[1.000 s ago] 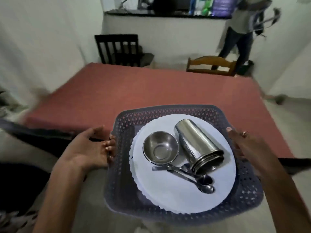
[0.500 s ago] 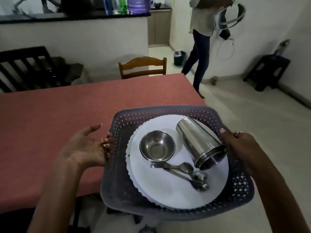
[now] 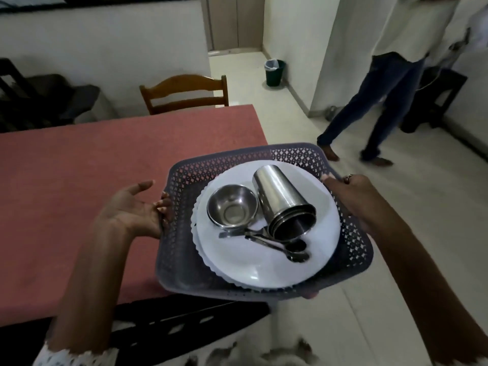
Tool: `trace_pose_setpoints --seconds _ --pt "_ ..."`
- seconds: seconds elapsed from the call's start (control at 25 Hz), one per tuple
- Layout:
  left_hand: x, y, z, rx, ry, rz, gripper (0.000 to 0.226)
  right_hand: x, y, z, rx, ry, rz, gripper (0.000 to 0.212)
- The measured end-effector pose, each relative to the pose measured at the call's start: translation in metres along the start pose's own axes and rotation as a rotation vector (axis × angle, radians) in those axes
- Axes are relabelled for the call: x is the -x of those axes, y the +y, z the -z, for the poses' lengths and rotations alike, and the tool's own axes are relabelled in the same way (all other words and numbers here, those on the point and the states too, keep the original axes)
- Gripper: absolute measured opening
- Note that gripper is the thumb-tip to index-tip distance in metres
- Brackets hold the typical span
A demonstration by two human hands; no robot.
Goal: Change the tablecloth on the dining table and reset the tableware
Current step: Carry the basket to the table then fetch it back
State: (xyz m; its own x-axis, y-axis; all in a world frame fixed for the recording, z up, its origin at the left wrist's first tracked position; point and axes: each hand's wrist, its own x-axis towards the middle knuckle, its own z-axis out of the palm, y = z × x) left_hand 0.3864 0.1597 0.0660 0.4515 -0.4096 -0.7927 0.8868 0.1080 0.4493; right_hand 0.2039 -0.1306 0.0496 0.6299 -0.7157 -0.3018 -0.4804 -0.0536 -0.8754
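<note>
Evidently both hands carry the load: the left hand (image 3: 132, 210) hooks its fingers on the grey perforated plastic basket (image 3: 182, 262), palm spread open, while the right hand (image 3: 353, 196) clamps the opposite rim, keeping level the white plates (image 3: 266, 265), steel bowl (image 3: 232, 208), nested steel tumblers (image 3: 284, 200) and spoons (image 3: 277, 243) above the red-clothed table (image 3: 79, 180) corner.

We see a grey-lilac basket (image 3: 174, 249) pierced with a diamond lattice at centre frame, holding white plates (image 3: 303, 257) with scalloped edges and silvery steel tumblers (image 3: 280, 199), bowl (image 3: 232, 208) and spoons (image 3: 277, 243). The tablecloth (image 3: 79, 180) on the left is brick red. In the upper middle stand a honey-brown chair (image 3: 184, 88) and a dark green bin (image 3: 275, 72).
</note>
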Motion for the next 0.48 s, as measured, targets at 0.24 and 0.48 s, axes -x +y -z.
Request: trace_pose_setpoints --seconds 0.24,0.48 --pt "-0.041 -0.042 -0.096 0.058 0.096 -0.036 0.021 -0.110 0.008 0.080 0.118 -0.121 0.072 0.035" --pt "-0.098 -0.050 -0.159 0.076 0.184 -0.071 0.021 -0.218 0.020 0.104 0.148 -0.238 0.048 0.031"
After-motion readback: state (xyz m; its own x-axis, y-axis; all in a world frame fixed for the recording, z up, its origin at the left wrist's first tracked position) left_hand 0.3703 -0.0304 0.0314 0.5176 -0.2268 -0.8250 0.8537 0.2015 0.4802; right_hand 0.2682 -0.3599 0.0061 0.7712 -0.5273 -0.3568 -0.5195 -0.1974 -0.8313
